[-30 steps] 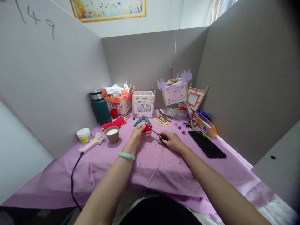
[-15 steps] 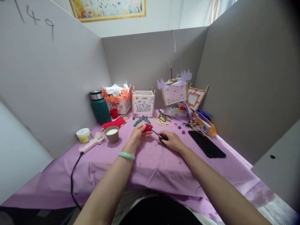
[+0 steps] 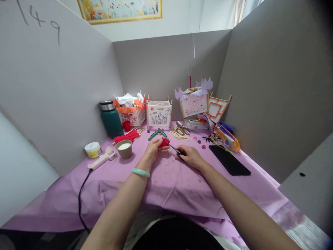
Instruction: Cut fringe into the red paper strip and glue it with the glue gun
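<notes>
The left grip (image 3: 153,150) is clamped on a red piece (image 3: 164,142) over the middle of the worktop (image 3: 179,180); the right grip (image 3: 191,155) is closed around black-handled scissors (image 3: 180,152), their tips at the red piece. Green-handled pliers (image 3: 159,131) lie toward the far edge, a brown cup (image 3: 125,153) stands near the left edge, a black slab (image 3: 229,159) near the right.
</notes>
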Action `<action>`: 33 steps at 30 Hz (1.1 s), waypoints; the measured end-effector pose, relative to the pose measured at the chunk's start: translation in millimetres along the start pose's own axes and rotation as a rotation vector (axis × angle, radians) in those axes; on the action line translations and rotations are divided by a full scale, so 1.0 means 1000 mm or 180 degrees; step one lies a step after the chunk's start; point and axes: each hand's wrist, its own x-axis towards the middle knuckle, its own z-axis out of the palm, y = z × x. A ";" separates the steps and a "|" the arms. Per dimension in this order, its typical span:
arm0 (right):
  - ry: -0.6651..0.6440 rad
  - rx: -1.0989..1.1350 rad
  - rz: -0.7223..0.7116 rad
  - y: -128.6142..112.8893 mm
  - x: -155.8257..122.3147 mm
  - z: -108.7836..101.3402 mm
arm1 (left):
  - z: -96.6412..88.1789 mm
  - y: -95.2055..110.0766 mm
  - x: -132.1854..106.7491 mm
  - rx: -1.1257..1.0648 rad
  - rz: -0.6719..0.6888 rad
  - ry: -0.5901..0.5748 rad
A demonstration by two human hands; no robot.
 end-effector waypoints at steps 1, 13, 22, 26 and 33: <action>-0.0010 -0.0002 0.0013 0.000 0.000 0.000 | 0.000 0.000 0.000 -0.0003 -0.0009 0.0005; 0.0012 0.0027 -0.0054 0.001 0.000 0.001 | 0.000 0.000 -0.001 0.0035 -0.0042 -0.0036; 0.0047 0.0053 -0.0012 0.001 0.000 0.001 | 0.000 0.001 0.000 0.0052 -0.0080 -0.0040; 0.0036 0.0032 -0.0004 0.001 0.000 0.001 | 0.000 0.001 0.001 0.0055 -0.0129 -0.0017; 0.0054 0.0041 -0.0036 0.000 0.000 0.000 | 0.003 0.003 -0.003 0.0077 -0.0119 0.0007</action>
